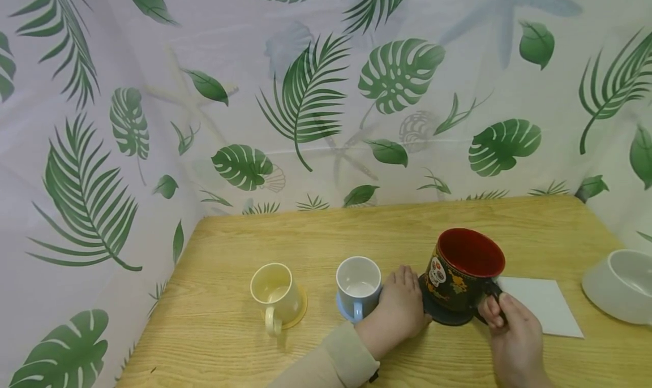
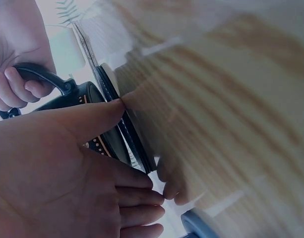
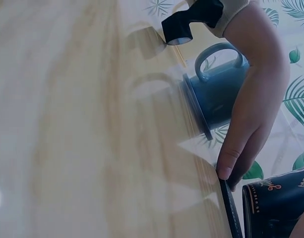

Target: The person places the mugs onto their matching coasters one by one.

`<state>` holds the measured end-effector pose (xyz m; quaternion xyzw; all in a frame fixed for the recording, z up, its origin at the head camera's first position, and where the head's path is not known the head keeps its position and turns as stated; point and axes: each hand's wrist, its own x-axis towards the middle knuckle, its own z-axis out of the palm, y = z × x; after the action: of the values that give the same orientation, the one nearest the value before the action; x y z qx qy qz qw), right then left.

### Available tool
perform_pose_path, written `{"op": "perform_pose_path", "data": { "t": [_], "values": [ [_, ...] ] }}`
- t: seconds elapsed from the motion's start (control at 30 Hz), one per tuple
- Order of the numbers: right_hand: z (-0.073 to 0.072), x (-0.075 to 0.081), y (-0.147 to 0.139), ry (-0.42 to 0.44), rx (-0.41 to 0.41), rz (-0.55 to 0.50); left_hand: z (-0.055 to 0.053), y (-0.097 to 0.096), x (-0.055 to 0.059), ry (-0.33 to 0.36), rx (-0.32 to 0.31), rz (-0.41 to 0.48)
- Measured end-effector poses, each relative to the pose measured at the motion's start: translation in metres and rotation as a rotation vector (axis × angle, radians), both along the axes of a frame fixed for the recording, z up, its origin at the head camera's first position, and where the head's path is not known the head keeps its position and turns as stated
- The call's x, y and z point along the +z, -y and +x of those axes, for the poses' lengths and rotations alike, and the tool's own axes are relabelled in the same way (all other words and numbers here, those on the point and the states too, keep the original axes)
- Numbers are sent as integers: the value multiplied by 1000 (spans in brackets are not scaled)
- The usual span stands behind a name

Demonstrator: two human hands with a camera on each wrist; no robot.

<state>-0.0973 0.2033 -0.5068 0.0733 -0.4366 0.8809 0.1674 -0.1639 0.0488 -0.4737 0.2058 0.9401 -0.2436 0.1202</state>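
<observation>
A black mug (image 1: 450, 283) with a red inside, a white skull and orange flower patterns is tilted close over a round black coaster (image 1: 448, 315). My right hand (image 1: 519, 334) grips its handle, fingers curled through the loop. In the right wrist view a narrow gap shows between the mug (image 3: 278, 208) and the coaster (image 3: 230, 210). My left hand (image 1: 399, 309) lies at the coaster's left edge with its fingers straight. The left wrist view has the left thumb and index fingertip touching the coaster's rim.
Left of my left hand stands a white-and-blue mug (image 1: 359, 280) on a blue coaster (image 1: 342, 309). Farther left is a yellow mug (image 1: 277, 294) on a yellow coaster (image 1: 301, 314). A white square tile (image 1: 552, 306) lies right of the black mug, and a white mug (image 1: 606, 289) stands at the far right.
</observation>
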Motion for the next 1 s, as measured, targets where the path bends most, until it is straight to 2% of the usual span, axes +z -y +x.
{"op": "perform_pose_path", "data": {
  "t": [0.37, 0.5, 0.73, 0.9, 1.0],
  "values": [
    [5, -2, 2, 133, -44, 87, 0, -1, 2, 6, 10, -3],
    [6, -2, 2, 143, -30, 97, -1, -1, 2, 9, 12, 5],
    [7, -2, 4, 139, 30, 54, -2, -1, 2, 12, 12, 4],
    [9, 0, 8, 195, 41, 93, -2, -2, -1, 6, 9, 11],
    [10, 2, 9, 212, 58, 122, -1, -2, 2, 13, 15, 9]
  ]
}}
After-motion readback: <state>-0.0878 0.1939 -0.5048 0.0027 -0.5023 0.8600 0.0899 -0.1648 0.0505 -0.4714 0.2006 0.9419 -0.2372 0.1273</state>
